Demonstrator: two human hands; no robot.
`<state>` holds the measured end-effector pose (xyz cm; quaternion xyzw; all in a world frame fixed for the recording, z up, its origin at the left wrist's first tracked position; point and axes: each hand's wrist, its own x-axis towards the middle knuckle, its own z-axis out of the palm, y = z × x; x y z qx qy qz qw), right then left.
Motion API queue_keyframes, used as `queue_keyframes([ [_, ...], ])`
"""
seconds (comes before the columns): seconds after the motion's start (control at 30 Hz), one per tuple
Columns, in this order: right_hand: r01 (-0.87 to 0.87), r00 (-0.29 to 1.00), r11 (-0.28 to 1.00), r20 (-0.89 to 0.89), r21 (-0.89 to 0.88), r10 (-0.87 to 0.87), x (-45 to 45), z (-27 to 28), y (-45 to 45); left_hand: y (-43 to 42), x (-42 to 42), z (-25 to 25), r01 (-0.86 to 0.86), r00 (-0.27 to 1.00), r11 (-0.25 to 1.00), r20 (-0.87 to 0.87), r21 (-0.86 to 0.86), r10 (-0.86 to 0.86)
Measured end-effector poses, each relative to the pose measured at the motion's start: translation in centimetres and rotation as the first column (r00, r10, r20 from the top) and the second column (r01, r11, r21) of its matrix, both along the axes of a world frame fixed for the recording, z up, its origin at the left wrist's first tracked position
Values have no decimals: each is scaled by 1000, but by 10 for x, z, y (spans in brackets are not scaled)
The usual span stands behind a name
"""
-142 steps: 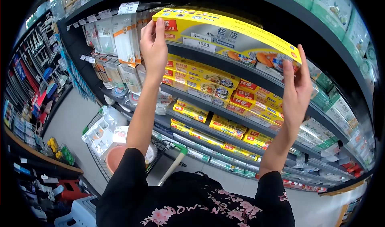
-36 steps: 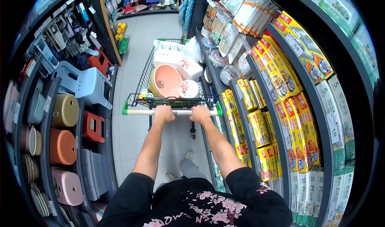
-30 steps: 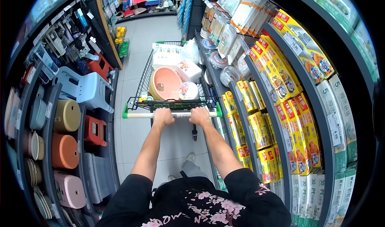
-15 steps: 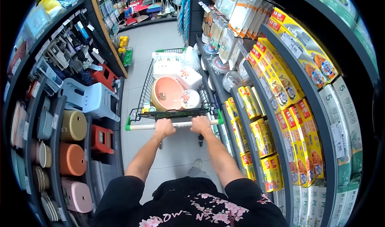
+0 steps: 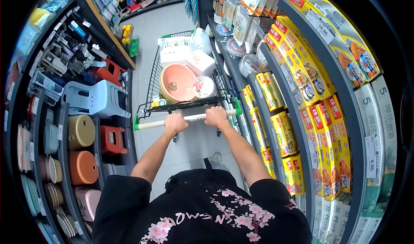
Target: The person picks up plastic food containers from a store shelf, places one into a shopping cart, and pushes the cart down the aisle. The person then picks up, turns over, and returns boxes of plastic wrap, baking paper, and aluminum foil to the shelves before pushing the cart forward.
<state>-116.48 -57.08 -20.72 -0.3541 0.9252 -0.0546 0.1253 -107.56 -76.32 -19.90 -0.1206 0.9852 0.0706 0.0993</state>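
Note:
My left hand (image 5: pixel 176 123) is closed around the pale handle bar (image 5: pixel 152 124) of a shopping cart, left of its middle. On the same bar, right of the middle, my right hand (image 5: pixel 216 116) is wrapped too. Green caps end the bar on both sides. Beyond it, the black wire basket (image 5: pixel 148 81) holds a pink round tub (image 5: pixel 180 81) with a tan outside. A white round container (image 5: pixel 204 88) lies beside the tub. Farther in are white packages (image 5: pixel 174 54) and a clear plastic bag (image 5: pixel 200 40).
Shelves line both sides of the narrow aisle. Yellow boxes (image 5: pixel 330 145) fill the right shelf, close to the cart. On the left stand a light blue stool (image 5: pixel 97 97), red stools and round bins (image 5: pixel 83 167). A wire rack with yellow items (image 5: pixel 127 33) stands ahead on the left.
The handle, hands and cart sit higher in the view, and the bar slants slightly up to the right. The surrounding shelves have shifted in view. Both hands keep their grip.

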Motion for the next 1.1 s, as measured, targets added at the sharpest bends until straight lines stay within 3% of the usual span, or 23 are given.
queue_keyframes([
  [0.27, 10, 1000, 1000, 26, 14, -11, -8, -9, 0, -4, -5, -7, 52, 998, 998, -29, 20, -52],
  [0.63, 117, 993, 992, 19, 47, -118, 17, 1, -13, -21, 2, 2, 78, 995, 990, 58, 117, -85],
  [0.93, 197, 979, 979, 32, 51, -199, 65, 0, -65, -88, 38, -9, 182, 981, 945, -119, 272, -154],
  [1.1, 245, 969, 967, 25, 69, -248, 103, 1, -111, -135, 59, -7, 183, 982, 946, -92, 269, -163],
])
